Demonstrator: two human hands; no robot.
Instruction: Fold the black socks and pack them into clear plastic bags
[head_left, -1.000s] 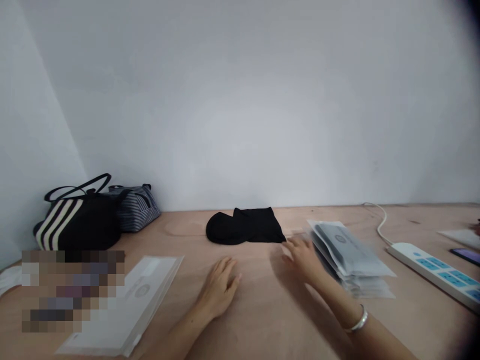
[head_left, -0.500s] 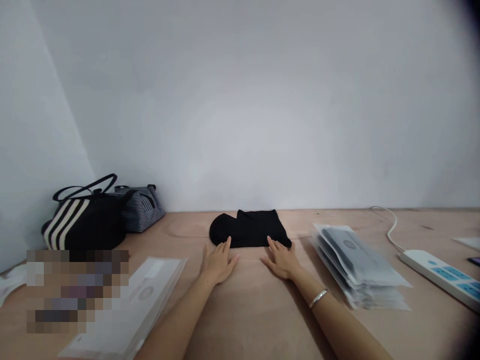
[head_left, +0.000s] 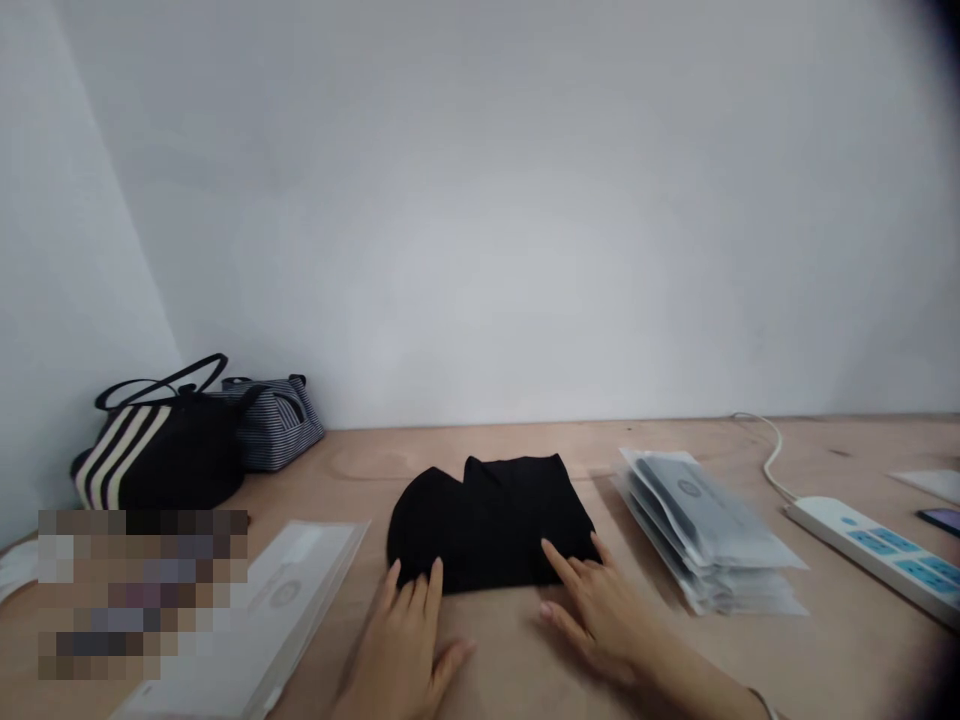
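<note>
A black cloth piece point(head_left: 495, 525) lies flat on the wooden table, rounded at its left end and notched in its far edge. I cannot tell its exact kind. My left hand point(head_left: 409, 630) rests at its near left corner, fingers spread, with the fingertips touching the cloth. At the near right corner, my right hand point(head_left: 592, 610) has its fingers apart and fingertips on the fabric. Neither hand is closed around it. To the right lies a stack of clear plastic bags point(head_left: 705, 520) with dark contents, and flat translucent bags point(head_left: 262, 610) lie left of my left hand.
A black bag with white stripes point(head_left: 165, 460) and a striped pouch point(head_left: 277, 425) stand at the back left against the wall point(head_left: 525, 220). A white power strip point(head_left: 885, 550) with its cable lies at the right, near a phone-like dark object point(head_left: 937, 521). A blurred-out patch covers the front left.
Both hands have come closer to me across the table, and the black cloth has slid along with them. It now looks larger, with its near edge lower in view.
</note>
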